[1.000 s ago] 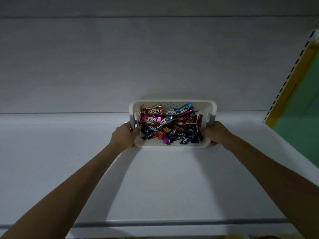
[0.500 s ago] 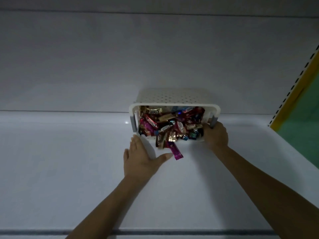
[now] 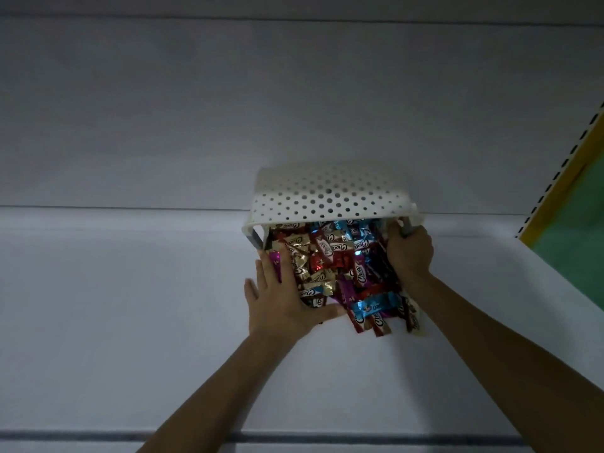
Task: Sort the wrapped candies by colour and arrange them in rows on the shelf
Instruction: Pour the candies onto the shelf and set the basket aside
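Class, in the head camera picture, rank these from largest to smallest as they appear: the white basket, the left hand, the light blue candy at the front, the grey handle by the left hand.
1. white basket
2. left hand, nearer the camera, which enlarges it
3. light blue candy
4. grey handle, partly hidden

- Bare left hand (image 3: 284, 299) just below the basket (image 3: 330, 194), uncovered from fingertips to wrist.
- Bare left forearm (image 3: 209, 397) lower left of the basket, slim, uncovered right to the frame edge.
- Bare right hand (image 3: 410, 253) at the basket's right end, knuckles dimly lit.
- Bare right forearm (image 3: 490, 348) lower right of the basket, broadening toward the corner.
- Too dark for nails or finer marks.
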`<move>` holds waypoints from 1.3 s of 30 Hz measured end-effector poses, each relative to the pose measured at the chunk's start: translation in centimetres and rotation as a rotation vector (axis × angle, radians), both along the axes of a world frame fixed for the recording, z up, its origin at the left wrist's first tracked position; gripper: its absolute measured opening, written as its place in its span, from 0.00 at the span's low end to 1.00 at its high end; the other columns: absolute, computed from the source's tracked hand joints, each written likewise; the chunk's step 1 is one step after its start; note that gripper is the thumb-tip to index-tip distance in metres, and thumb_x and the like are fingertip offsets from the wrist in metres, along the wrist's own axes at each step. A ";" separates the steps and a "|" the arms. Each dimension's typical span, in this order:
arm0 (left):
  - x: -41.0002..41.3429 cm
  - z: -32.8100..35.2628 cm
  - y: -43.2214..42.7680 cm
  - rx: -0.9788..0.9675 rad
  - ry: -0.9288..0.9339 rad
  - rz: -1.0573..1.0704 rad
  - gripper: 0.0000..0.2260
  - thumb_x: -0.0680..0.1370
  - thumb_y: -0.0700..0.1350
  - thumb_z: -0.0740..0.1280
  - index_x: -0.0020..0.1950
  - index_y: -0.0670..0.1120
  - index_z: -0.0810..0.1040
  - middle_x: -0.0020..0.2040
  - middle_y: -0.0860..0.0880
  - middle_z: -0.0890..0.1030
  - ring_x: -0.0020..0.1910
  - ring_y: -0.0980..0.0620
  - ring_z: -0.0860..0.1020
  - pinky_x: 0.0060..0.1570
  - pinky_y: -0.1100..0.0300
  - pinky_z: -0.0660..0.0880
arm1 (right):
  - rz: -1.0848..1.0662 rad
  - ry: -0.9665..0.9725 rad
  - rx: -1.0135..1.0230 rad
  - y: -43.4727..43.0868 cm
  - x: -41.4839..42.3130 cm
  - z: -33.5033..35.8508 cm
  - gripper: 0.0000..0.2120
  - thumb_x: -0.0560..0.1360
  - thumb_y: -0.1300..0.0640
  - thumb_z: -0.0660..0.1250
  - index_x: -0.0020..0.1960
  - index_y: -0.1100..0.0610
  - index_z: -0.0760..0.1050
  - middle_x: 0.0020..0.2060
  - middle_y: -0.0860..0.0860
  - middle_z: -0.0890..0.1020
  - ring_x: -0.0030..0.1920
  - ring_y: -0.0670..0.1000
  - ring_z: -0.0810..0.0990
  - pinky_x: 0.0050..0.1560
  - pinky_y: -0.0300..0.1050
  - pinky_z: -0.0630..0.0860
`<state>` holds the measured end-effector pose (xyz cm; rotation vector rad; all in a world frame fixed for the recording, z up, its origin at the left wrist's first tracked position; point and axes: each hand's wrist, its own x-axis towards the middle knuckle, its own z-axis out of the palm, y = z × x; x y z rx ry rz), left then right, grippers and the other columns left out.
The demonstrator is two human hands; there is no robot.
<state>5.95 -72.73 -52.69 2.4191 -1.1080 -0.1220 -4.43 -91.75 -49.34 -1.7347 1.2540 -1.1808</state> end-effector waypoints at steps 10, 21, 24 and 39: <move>-0.3 0.6 0.3 -0.007 -0.035 0.026 0.58 0.61 0.79 0.60 0.79 0.50 0.40 0.79 0.45 0.40 0.78 0.44 0.40 0.75 0.41 0.44 | 0.028 -0.024 -0.414 1.2 0.1 4.7 0.13 0.75 0.63 0.60 0.56 0.60 0.78 0.43 0.58 0.83 0.40 0.56 0.79 0.35 0.40 0.66; -0.3 0.3 0.5 0.012 -0.072 0.019 0.52 0.64 0.78 0.59 0.79 0.52 0.46 0.79 0.46 0.41 0.78 0.44 0.41 0.75 0.41 0.45 | 0.014 -0.020 -0.208 2.2 -0.1 8.9 0.13 0.80 0.53 0.60 0.58 0.61 0.74 0.47 0.59 0.81 0.48 0.60 0.79 0.43 0.46 0.71; -0.3 0.4 0.6 -0.028 -0.097 0.026 0.49 0.64 0.78 0.60 0.78 0.54 0.52 0.79 0.47 0.45 0.78 0.44 0.44 0.75 0.42 0.46 | -0.008 0.025 -0.148 2.7 -0.7 9.1 0.15 0.81 0.51 0.59 0.61 0.60 0.73 0.45 0.55 0.79 0.49 0.59 0.79 0.44 0.45 0.70; -1.1 0.3 0.8 -0.211 -0.198 -0.025 0.45 0.67 0.77 0.53 0.76 0.52 0.59 0.77 0.51 0.59 0.77 0.49 0.52 0.74 0.44 0.47 | 0.330 0.114 0.437 5.3 -6.6 10.5 0.08 0.78 0.57 0.59 0.41 0.58 0.69 0.32 0.58 0.78 0.24 0.53 0.78 0.26 0.40 0.72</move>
